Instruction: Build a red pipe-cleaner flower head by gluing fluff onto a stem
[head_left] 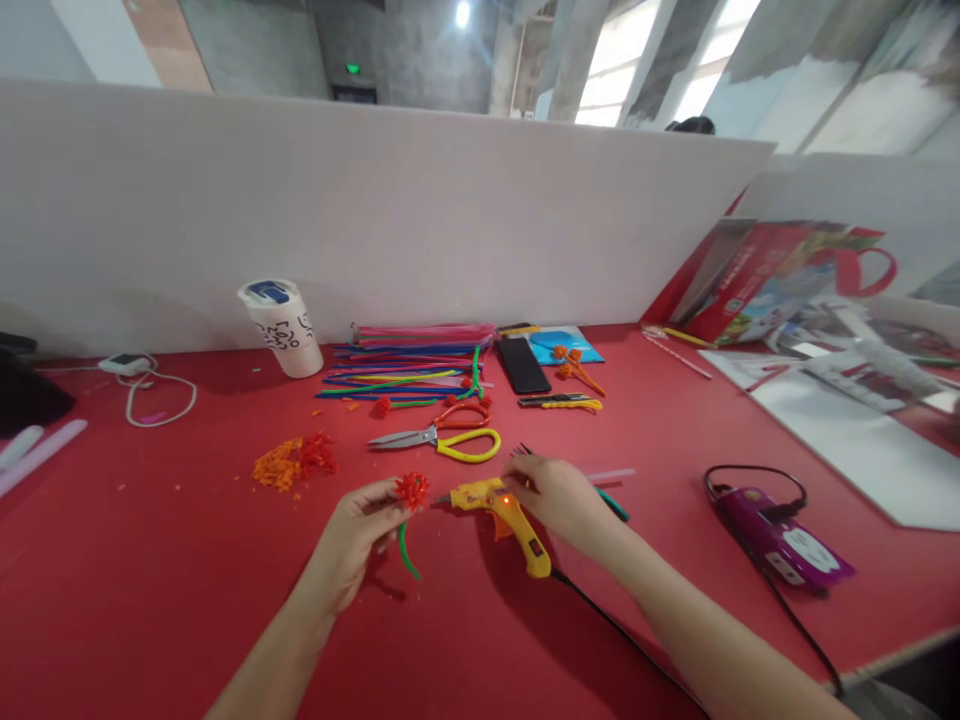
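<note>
My left hand (pixel 362 525) pinches a small red flower (pixel 412 489) made of short tufts, with a green stem (pixel 406 552) hanging below it. Just right of the flower is the nozzle of a yellow hot glue gun (pixel 487 497), its orange light lit. My right hand (pixel 555 497) has its fingers closed at the rear of the gun; their exact grip is partly hidden. Partly covered by that hand, a tool with dark tips and a teal handle (pixel 613 505) lies behind it. Yellow-and-red-handled scissors (pixel 439 440) lie beyond the gun.
Orange and red clippings (pixel 292 462) lie left, near a white cup (pixel 283 328). Pipe cleaners (pixel 405 365), a phone (pixel 523 365), a utility knife (pixel 560 402) and an orange flower piece (pixel 576 368) sit along the back. A purple power strip (pixel 787 540) with cables is right.
</note>
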